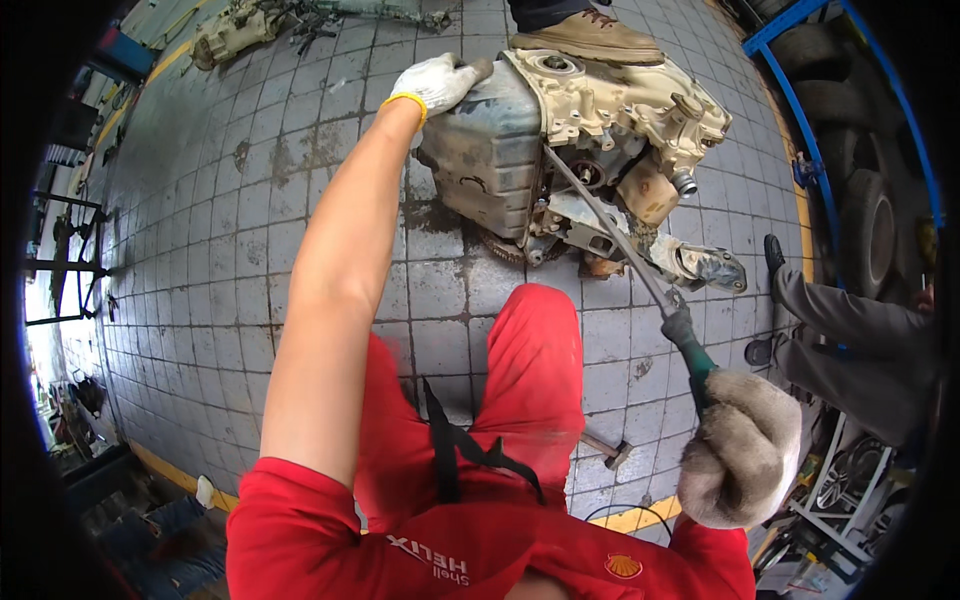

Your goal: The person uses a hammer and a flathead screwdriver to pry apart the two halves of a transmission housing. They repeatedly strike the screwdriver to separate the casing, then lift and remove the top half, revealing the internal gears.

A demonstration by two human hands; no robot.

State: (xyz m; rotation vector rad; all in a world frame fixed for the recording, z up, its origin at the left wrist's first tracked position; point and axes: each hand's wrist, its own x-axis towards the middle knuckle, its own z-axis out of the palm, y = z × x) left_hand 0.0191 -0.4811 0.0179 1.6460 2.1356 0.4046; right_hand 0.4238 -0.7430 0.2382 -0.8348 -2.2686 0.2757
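Note:
A dirty engine or gearbox unit (610, 110) with a cream-coloured casting lies on the tiled floor in front of my knees. Its dark, ribbed metal oil pan (490, 165) faces left. My left hand (438, 84), in a white glove with a yellow cuff, is closed over the pan's upper edge. In a soiled glove, my right hand (742, 445) wraps round the green handle of a long pry bar (622, 245). The bar slants up and left, its tip at the seam between pan and casting. Exactly how deep the tip sits is hidden.
Another person's brown boot (590, 38) presses on top of the unit. A hammer (612, 452) lies by my right knee. Someone in grey trousers (850, 310) is at the right, near racked tyres (868, 230). More greasy parts (240, 35) lie at the far left.

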